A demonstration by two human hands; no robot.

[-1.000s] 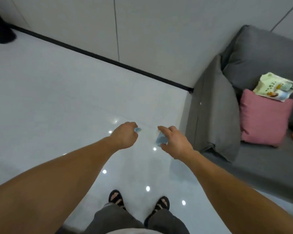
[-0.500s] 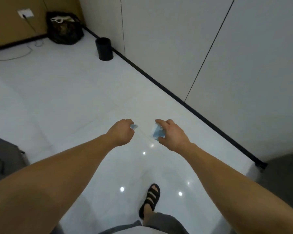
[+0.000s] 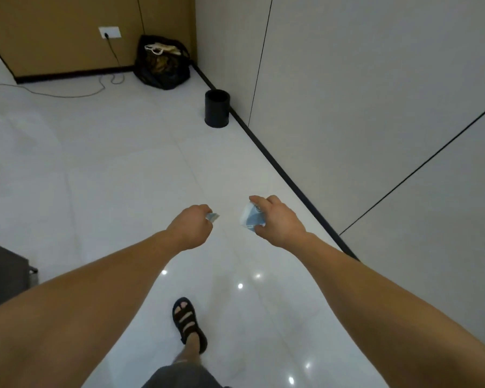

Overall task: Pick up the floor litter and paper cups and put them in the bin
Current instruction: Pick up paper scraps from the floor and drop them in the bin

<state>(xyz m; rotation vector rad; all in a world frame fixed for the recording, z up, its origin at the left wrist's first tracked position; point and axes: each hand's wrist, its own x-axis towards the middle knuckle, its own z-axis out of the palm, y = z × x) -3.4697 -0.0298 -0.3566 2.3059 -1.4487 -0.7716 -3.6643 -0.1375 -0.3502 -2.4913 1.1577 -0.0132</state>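
Near centre, above the white tiled floor (image 3: 95,163):

- Left hand (image 3: 192,228): fingers curled tight, pinching a small pale scrap of litter (image 3: 213,217) that pokes out on the right side of the fist
- Right hand (image 3: 277,219): fingers and thumb wrapped round a squashed blue-and-white paper cup (image 3: 248,218), held clear of the floor
- Bin (image 3: 216,109): black, round, open-topped, upright at the far end of the floor, just beside the black skirting (image 3: 277,163) of the right wall; well apart from both hands
- Black bag (image 3: 161,64): far corner, behind the bin; a wall socket (image 3: 109,32) and a cable (image 3: 67,93) lie to its left
- Sandalled foot (image 3: 188,320): near edge, stepping forward

Change noted: a second ago the view faced a grey sofa with no bin visible; half a second ago the bin showed small at the far left; now it stands larger and almost straight ahead. Both grips read the same across all three frames, and the hands keep their spacing.

Judgement: the pick-up of these two items is done and the carry is under way; the drop into the bin is not yet made
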